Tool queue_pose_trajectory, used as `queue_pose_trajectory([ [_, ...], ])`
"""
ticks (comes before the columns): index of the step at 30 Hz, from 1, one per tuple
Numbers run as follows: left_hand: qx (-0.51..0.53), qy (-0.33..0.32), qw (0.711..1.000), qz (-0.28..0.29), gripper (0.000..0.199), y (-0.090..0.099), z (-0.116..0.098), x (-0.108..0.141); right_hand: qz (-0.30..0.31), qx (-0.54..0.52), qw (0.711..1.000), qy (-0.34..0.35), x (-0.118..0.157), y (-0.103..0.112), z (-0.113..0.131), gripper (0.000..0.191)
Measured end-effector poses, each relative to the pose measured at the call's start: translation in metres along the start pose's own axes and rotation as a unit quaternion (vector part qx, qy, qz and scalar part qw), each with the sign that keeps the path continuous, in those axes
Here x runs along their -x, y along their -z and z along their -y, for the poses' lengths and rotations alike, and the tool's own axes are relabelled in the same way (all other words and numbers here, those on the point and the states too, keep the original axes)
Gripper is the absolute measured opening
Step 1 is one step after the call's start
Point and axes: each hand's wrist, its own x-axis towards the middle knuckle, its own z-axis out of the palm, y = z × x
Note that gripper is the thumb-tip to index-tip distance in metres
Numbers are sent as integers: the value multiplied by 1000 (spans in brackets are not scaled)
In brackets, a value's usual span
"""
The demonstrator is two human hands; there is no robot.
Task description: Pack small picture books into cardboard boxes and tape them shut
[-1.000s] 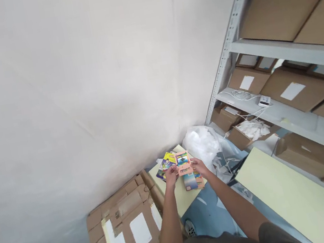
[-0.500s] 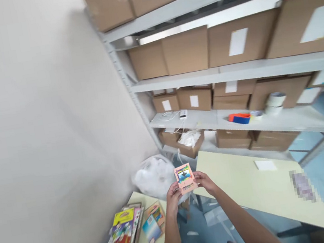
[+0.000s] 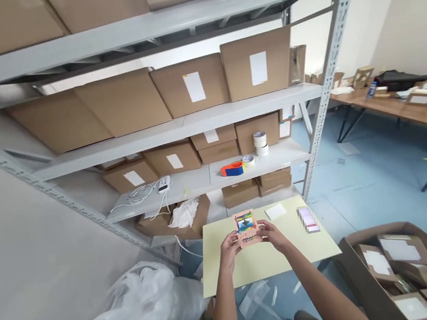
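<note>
A small pink card or booklet point(image 3: 247, 228) with a rainbow-framed picture is held up above the pale yellow table point(image 3: 223, 267). My left hand point(image 3: 230, 249) grips its left edge, fingers closed on it. On the opposite edge my right hand point(image 3: 270, 233) pinches it in the same way. Behind the card, a white sheet point(image 3: 275, 211) lies on the table, and a blurred-out pinkish item point(image 3: 308, 219) is farther right.
Metal shelving point(image 3: 176, 131) with cardboard boxes stands behind the table. Tape rolls point(image 3: 260, 144) and an orange-blue item point(image 3: 232, 169) sit on it. A white plastic bag point(image 3: 140, 309) is at left, an open carton point(image 3: 373, 234) of boxes at right.
The view has swung right. The card, still in both hands, is now over the yellow table. The carton and a brown desk have come into view; the stack of books has left it.
</note>
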Motion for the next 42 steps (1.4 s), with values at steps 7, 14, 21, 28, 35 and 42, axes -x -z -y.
queue_pose_trajectory([
  [7, -176, -106, 976, -71, 48, -20, -15, -31, -37, -29, 998, 34, -2, -3, 14, 54],
  [14, -177, -167, 969, 44, 59, -28, -33, -31, 34, 86, 981, 168, -27, -59, 0, 47],
  [21, -8, -101, 993, 57, 78, 28, -61, -36, -109, 145, 975, 130, -43, -75, 3, 58],
  [28, 3, -80, 997, 13, 78, 53, -56, -41, 18, 38, 997, 61, -35, -89, 22, 53],
  [35, -129, -178, 975, -3, 66, 35, -59, -41, 39, 87, 983, 156, -45, -107, 13, 47],
  [42, -35, -127, 989, 70, 68, 34, -78, -42, -45, 190, 966, 172, -54, -102, 0, 50],
])
